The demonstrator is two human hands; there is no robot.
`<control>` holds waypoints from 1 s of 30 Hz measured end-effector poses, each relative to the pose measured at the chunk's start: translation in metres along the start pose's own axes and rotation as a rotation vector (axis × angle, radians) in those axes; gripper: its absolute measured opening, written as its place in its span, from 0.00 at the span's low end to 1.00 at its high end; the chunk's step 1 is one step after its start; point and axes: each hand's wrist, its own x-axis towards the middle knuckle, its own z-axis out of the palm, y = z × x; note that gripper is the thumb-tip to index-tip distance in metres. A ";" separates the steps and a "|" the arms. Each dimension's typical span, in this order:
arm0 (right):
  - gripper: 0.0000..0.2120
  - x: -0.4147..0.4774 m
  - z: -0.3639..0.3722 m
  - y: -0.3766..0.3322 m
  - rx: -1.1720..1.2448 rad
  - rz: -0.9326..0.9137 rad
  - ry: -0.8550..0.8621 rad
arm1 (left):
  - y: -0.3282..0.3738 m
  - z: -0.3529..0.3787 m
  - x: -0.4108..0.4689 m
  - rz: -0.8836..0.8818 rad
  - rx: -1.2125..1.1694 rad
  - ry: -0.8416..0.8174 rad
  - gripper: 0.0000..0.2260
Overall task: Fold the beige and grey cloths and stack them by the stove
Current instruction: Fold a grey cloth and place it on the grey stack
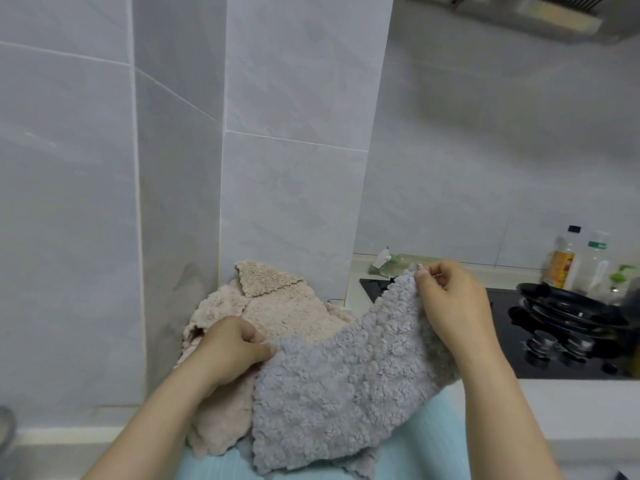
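Head view: the grey cloth is held up in front of the person, spread between both hands. Its long axis runs on a slant from lower left to upper right, and its top corner points up and away toward the back wall. The right hand pinches that top corner between thumb and curled fingers, raised above the near left corner of the stove. The left hand sits lower and to the left, fingers curled, thumb pressed on the grey cloth's left edge; whether it also grips the beige cloth underneath cannot be told. The grey cloth's scalloped lower edge hangs down over a pale blue fabric at the bottom of the frame.

The beige cloth lies crumpled behind and left of the grey one, pushed against the foot of the tiled pillar, partly covered by the grey cloth and the left hand. One flap of it stands up against the tiles, its corner pointing upward; the rest trails down toward the person.

To the right, the stove is a black glass top set in the white tabletop. A black pan sits on its burner, with knobs in front. Bottles stand against the back wall behind the pan, and a green spray bottle lies behind the stove, just past the right hand. A hood hangs at the upper right.
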 end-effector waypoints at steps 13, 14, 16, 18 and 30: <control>0.08 0.004 -0.004 0.006 0.182 0.064 0.184 | 0.026 -0.025 -0.002 0.087 -0.527 0.370 0.23; 0.07 0.003 -0.004 0.006 0.179 0.066 0.177 | 0.025 -0.027 -0.002 0.090 -0.528 0.366 0.26; 0.07 0.002 -0.002 0.005 0.158 0.063 0.184 | 0.026 -0.029 -0.003 0.104 -0.526 0.370 0.31; 0.07 0.001 -0.001 0.006 0.137 0.059 0.212 | 0.029 -0.028 -0.003 0.143 -0.524 0.427 0.26; 0.07 -0.011 0.001 -0.033 0.396 0.033 -0.007 | 0.053 -0.017 -0.016 0.292 -0.364 0.526 0.10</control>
